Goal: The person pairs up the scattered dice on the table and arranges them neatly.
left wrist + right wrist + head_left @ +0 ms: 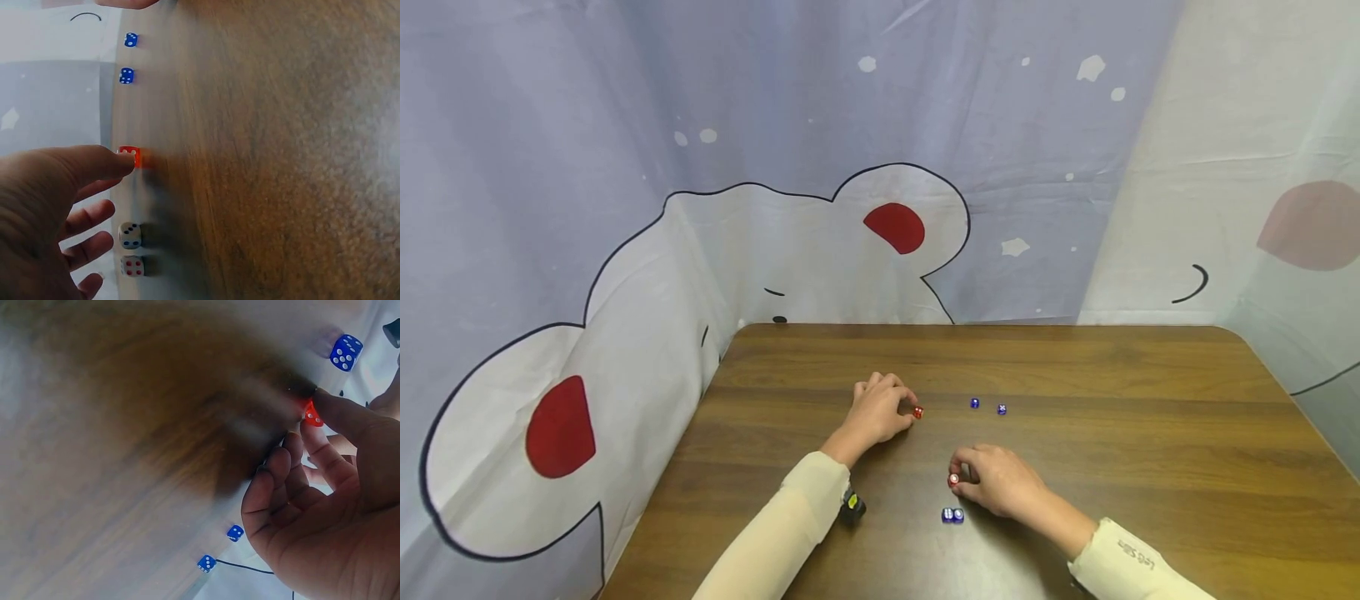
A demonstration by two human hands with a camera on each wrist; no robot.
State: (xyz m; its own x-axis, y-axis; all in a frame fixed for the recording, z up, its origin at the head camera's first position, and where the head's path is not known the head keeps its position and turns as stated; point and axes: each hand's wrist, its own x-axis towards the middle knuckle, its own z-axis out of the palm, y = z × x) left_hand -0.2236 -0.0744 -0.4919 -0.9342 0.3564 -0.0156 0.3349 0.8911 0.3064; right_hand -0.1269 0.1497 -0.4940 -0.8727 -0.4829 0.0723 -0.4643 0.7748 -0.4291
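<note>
The left hand [874,412] narrowly pinches the far red die [918,412], the right hand [1002,481] likewise the near red die [953,480], which, drawn nearer while low, could displace the near blue dice [948,516].

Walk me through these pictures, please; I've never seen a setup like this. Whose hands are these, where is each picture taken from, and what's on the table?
No machine here: these are a person's bare left hand and right hand. The wide picture comes from a camera worn on the head, looking forward and down. The other two come from cameras on the wrists, one each.

The left hand pinches a red die; the right hand pinches another red die. On the wooden table, two far blue dice lie apart, and two near blue dice sit close together by the right hand. The left wrist view also shows two white dice near the left hand's fingers.
</note>
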